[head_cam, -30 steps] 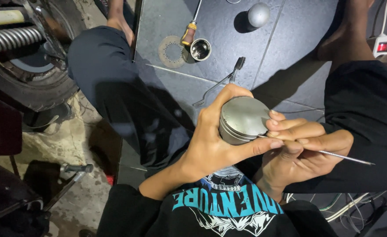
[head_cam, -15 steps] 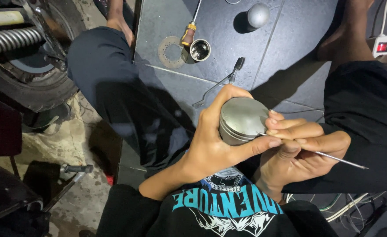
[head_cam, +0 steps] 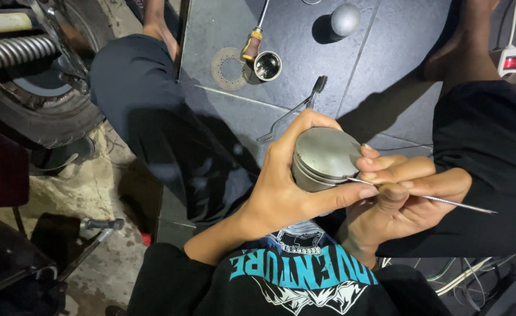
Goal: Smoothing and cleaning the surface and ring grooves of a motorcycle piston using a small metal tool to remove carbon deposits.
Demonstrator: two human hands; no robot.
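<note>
Steel-grey and round, the piston [head_cam: 323,158] sits clamped in your left hand [head_cam: 287,187], fingers wrapped round its side, thumb along its near edge; your right hand [head_cam: 401,196] pinches a thin metal pick [head_cam: 439,200], tip touching the piston's rim; beyond the piston lie a screwdriver [head_cam: 255,35], a small metal cup [head_cam: 268,65], a flat ring gasket [head_cam: 227,68] and a grey ball [head_cam: 344,20] on the dark tiled floor [head_cam: 386,88].

Bare floor [head_cam: 386,88] lies open at twelve o'clock; a screwdriver [head_cam: 253,41], cup [head_cam: 268,65] and tyre [head_cam: 41,117] crowd ten o'clock.
</note>
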